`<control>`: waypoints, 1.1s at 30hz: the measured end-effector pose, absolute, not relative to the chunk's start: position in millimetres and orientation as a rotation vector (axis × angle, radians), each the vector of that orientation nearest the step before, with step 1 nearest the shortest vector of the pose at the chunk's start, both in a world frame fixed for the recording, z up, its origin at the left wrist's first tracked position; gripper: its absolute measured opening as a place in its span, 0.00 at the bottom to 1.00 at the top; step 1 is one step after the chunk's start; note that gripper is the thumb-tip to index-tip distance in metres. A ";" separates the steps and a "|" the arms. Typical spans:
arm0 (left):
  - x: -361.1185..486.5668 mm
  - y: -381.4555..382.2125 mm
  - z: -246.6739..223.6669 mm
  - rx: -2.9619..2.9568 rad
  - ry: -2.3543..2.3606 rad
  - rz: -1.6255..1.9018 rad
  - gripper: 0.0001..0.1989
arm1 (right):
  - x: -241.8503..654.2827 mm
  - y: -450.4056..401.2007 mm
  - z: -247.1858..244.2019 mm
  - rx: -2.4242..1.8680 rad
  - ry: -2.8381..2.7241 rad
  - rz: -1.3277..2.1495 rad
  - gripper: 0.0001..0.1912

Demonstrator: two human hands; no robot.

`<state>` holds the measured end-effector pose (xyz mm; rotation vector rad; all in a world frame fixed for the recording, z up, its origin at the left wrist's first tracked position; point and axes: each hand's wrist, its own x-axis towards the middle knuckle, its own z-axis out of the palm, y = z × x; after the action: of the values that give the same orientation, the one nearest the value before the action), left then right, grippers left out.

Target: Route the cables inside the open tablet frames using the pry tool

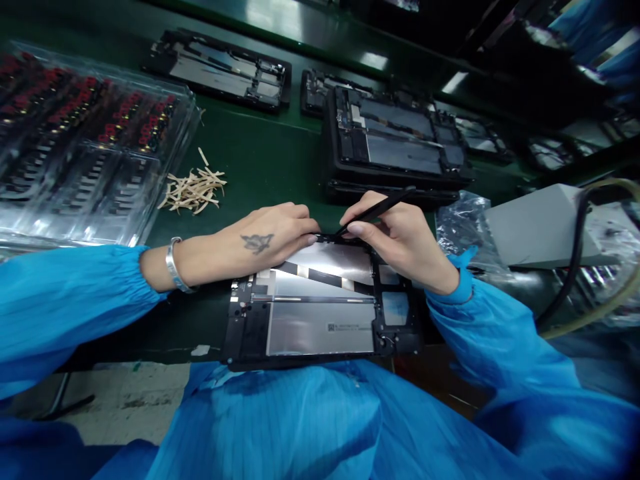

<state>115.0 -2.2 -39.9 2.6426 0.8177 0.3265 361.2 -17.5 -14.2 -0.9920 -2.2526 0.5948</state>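
Opened tablet: the opened tablet (320, 320) is lying flat at the near edge of the green desk (260, 160), its back off and silver plates showing.
Left hand: the left hand (260, 243) is resting palm down on the tablet's far left corner, fingers curled, fingertips pressing at a small black part (326, 237) on the far edge.
Right hand: the right hand (400, 233) is pinching a thin black stylus tool (375, 212), its tip meeting that part.
Paper strips: a heap of tan strips (194, 189) is lying beyond the left hand.
Tray: a clear plastic tray (85, 140) of small parts is sitting at far left.
Stack: more opened tablets (395, 140) are sitting stacked beyond the right hand.
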 end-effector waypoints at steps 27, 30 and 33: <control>112.2 0.1 -43.2 2.664 0.827 0.371 0.16 | 356.5 -20.1 -18.7 -1.155 -1.780 1.058 0.15; 114.3 0.0 -39.1 2.659 0.823 0.355 0.17 | 357.0 -19.9 -20.7 -1.205 -1.764 0.965 0.14; 121.7 -0.4 -31.8 2.649 0.780 0.277 0.17 | 359.0 -19.7 -23.2 -1.302 -1.676 0.976 0.14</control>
<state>121.7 -0.4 -31.8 2.6490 0.7800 0.2768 359.0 -19.7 -23.2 -1.3023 -1.6760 0.9757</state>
